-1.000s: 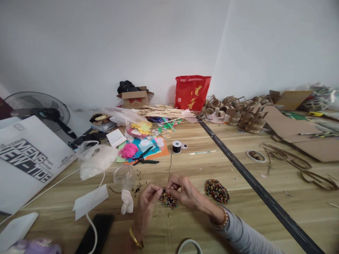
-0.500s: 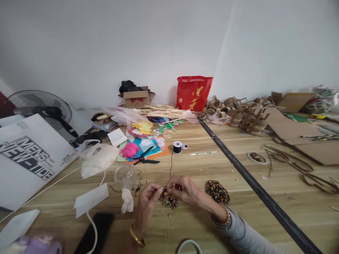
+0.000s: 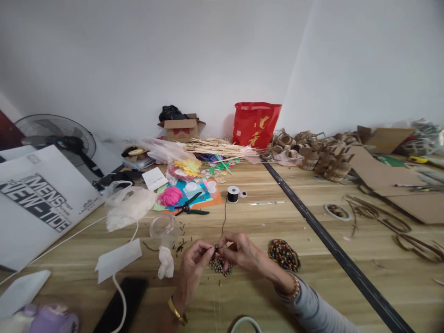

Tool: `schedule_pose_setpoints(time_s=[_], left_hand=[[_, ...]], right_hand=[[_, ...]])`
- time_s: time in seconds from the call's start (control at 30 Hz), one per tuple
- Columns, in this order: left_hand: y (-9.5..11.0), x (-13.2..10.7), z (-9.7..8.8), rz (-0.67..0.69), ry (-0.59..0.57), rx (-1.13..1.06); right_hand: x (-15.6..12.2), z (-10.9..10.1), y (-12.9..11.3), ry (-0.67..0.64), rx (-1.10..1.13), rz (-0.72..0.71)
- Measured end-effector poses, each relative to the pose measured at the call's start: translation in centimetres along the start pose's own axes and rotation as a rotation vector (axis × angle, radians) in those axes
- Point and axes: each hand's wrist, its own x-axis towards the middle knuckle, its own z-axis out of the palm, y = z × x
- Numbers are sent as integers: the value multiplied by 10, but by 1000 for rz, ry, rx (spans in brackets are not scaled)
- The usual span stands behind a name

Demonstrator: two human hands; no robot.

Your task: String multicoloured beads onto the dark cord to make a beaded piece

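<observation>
My left hand (image 3: 194, 260) is closed in a pinch, thumb against forefinger, with a tiny dark bit at the tips that is too small to name. Close to its right, my right hand (image 3: 241, 252) pinches too, over a strand of multicoloured beads (image 3: 218, 266) lying on the table. A thin black cord (image 3: 225, 215) runs from a spool (image 3: 233, 194) down to my right fingers, which hide its end. Right of that hand lies a coiled heap of similar beads (image 3: 284, 255).
Dark short scraps (image 3: 179, 247), a clear plastic cup (image 3: 163, 227) and a crumpled tissue (image 3: 165, 262) lie left of my hands. Black-handled cutters (image 3: 189, 206) rest on coloured paper. A roll of tape (image 3: 246, 325) sits at the front edge, and a phone (image 3: 121, 303) at front left.
Both hands stay almost in place, still pinching close together above the beads. My right fingers have shifted slightly, and the view has tilted a little.
</observation>
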Motion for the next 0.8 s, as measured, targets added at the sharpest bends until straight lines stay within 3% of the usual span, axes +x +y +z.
schedule_pose_setpoints(time_s=[0.1, 0.27, 0.5, 0.8], left_hand=[[-1, -1, 0, 25, -16, 9], [-1, -1, -2, 86, -37, 44], [0, -2, -3, 126, -15, 197], [-2, -5, 0, 424, 85, 471]], right_hand=[[1, 0, 1, -12, 24, -24], [1, -3, -1, 78, -209, -134], [2, -1, 1, 48, -313, -157], [-4, 1, -10, 35, -317, -174]])
